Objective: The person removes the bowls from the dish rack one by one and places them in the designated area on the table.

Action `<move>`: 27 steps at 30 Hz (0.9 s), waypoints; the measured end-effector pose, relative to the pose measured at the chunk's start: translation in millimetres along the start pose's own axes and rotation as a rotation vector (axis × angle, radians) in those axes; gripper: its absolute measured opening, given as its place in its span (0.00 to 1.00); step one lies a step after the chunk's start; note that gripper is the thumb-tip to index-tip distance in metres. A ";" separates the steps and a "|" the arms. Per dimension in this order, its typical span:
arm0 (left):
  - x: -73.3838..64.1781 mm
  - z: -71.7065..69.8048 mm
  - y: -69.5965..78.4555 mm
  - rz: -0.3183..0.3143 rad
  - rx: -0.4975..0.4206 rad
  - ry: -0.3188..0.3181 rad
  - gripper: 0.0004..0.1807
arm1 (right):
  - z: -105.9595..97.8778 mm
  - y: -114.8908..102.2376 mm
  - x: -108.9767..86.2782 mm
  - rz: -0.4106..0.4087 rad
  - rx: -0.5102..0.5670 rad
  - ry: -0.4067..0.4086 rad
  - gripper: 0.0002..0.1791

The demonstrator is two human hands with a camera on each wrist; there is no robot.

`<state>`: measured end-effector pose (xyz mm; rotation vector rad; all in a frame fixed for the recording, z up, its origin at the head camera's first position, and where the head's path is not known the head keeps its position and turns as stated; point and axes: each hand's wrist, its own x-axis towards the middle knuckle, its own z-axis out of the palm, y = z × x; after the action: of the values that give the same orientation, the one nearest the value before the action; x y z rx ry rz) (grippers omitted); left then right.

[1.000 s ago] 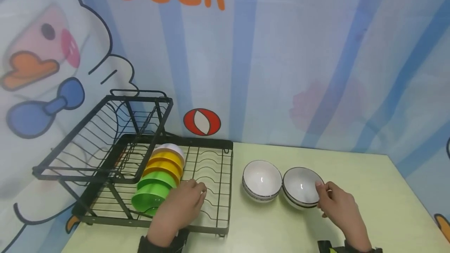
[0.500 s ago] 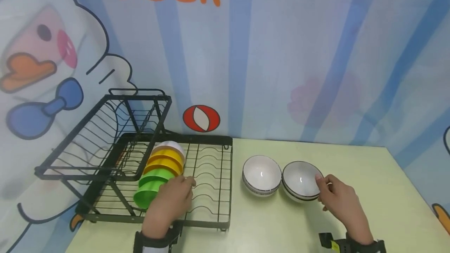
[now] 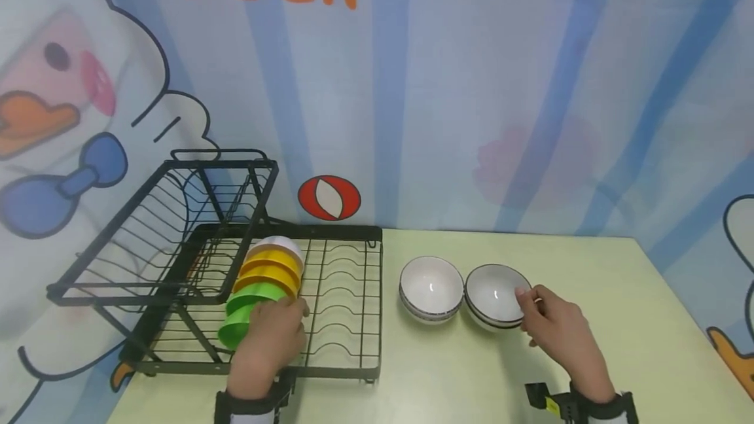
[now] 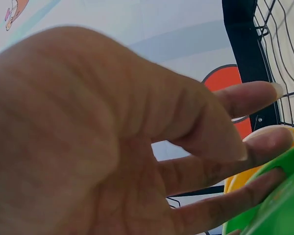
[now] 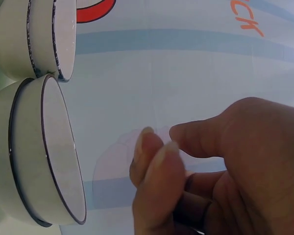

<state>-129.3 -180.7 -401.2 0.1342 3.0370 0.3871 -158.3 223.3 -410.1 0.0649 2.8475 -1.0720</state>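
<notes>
In the head view my left hand (image 3: 266,345) is over the front of a row of bowls in the black dish rack. Its fingers reach past the rim of a green bowl (image 3: 234,328); the left wrist view shows them extended, one fingertip at a green bowl (image 4: 284,205), the thumb bent and not around it. Yellow bowls (image 3: 268,273) and a white bowl (image 3: 279,244) line up behind. My right hand (image 3: 559,329), fingers loosely curled, is beside a stack of dark-rimmed white bowls (image 3: 497,293). The right wrist view shows a gap between fingers and bowls (image 5: 63,152).
The black two-tier dish rack (image 3: 379,306) stands on the left of the pale table (image 3: 436,385). Another stack of white bowls (image 3: 432,286) touches the right-hand stack. A printed curtain (image 3: 442,84) hangs behind the table.
My left hand has moved left, from the rack's bare wires onto the green bowls. The right hand stays beside the white stack. The head view has shifted slightly.
</notes>
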 end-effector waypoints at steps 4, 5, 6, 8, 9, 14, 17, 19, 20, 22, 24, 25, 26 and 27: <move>-1.1 -0.6 -2.5 -0.023 -0.004 -0.006 0.12 | 2.5 -8.7 0.3 -0.032 0.006 0.009 0.28; -1.2 -0.3 -3.2 -0.026 -0.001 -0.008 0.12 | 3.6 -10.6 0.4 -0.038 0.008 0.008 0.27; -1.5 0.1 -3.8 -0.027 0.001 -0.010 0.12 | 4.8 -12.4 0.5 -0.043 0.012 0.007 0.27; -2.2 1.5 -5.1 -0.028 0.009 -0.018 0.12 | 7.5 -15.1 -0.1 -0.049 0.015 -0.001 0.27; -2.8 2.4 -5.7 -0.028 0.013 -0.022 0.12 | 9.0 -16.0 -0.7 -0.051 0.016 -0.005 0.26; -6.7 8.2 -9.8 -0.017 0.043 -0.010 0.13 | 15.9 -15.7 -4.7 -0.063 0.015 -0.014 0.26; -9.1 11.1 -13.4 0.001 0.054 0.020 0.14 | 20.1 -14.0 -6.9 -0.064 0.009 -0.019 0.26; -10.7 12.4 -16.0 0.015 0.066 0.042 0.15 | 22.9 -13.0 -8.1 -0.058 0.004 -0.026 0.25; -11.5 13.0 -17.5 0.019 0.074 0.052 0.15 | 24.3 -12.4 -8.8 -0.054 0.003 -0.032 0.24; -13.1 14.0 -20.7 0.023 0.096 0.070 0.16 | 27.0 -11.5 -10.4 -0.045 -0.001 -0.039 0.23; -15.0 14.4 -23.7 0.018 0.118 0.078 0.18 | 29.3 -10.5 -12.7 -0.038 -0.005 -0.039 0.23; -15.9 14.7 -25.2 0.014 0.126 0.079 0.18 | 30.2 -10.2 -14.0 -0.036 -0.007 -0.036 0.23; -16.5 15.1 -26.7 0.012 0.132 0.079 0.19 | 31.1 -9.8 -15.5 -0.035 -0.006 -0.033 0.23; -17.0 15.2 -28.0 0.011 0.136 0.078 0.19 | 31.9 -9.6 -17.0 -0.034 -0.004 -0.030 0.22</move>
<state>-113.3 -205.6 -421.9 0.1473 3.1401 0.1900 -139.6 194.9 -425.9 -0.0002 2.8341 -1.0648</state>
